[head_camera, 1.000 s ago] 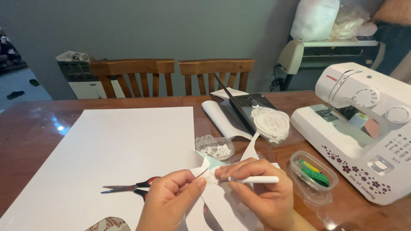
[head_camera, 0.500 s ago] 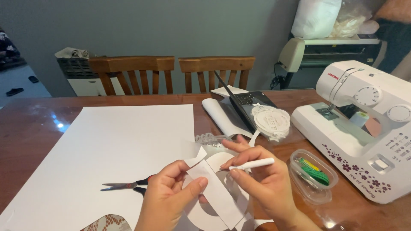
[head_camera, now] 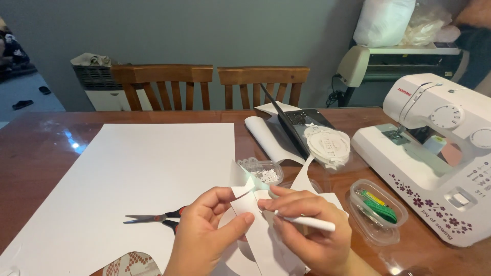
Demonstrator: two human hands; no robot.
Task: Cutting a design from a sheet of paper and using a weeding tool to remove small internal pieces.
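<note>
Head view: left hand pinching a white paper strip, right hand curled around a white pen.

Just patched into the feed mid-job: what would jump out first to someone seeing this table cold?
Front and centre, the left hand and right hand pinch a white paper cutout, the right also holding a white pen. A big white sheet covers the table's left, with scissors lying on it. A white sewing machine stands at the right.
</note>
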